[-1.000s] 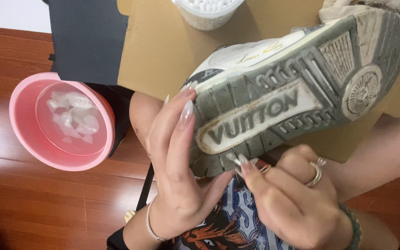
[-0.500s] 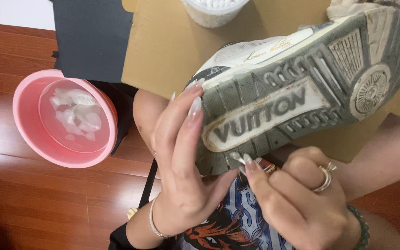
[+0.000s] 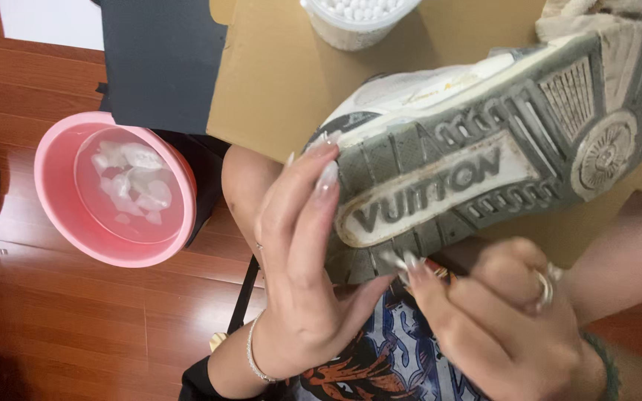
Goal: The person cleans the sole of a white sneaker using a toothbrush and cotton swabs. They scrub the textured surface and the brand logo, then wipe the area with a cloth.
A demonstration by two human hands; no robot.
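sneaker (image 3: 484, 156), one, was held sole-up over the lap, its long axis running from lower left to upper right, the end at lower left nearest the body. left hand (image 3: 299, 275) gripped that end, long-nailed fingers (image 3: 313, 193) curled over the sole's edge. right hand (image 3: 499, 327), closed, pinched something small against the sole below it. left of the sneaker sat one pink basin (image 3: 61, 215) of water; above it, one tub of cotton swabs (image 3: 354, 18) on cardboard (image 3: 276, 82).
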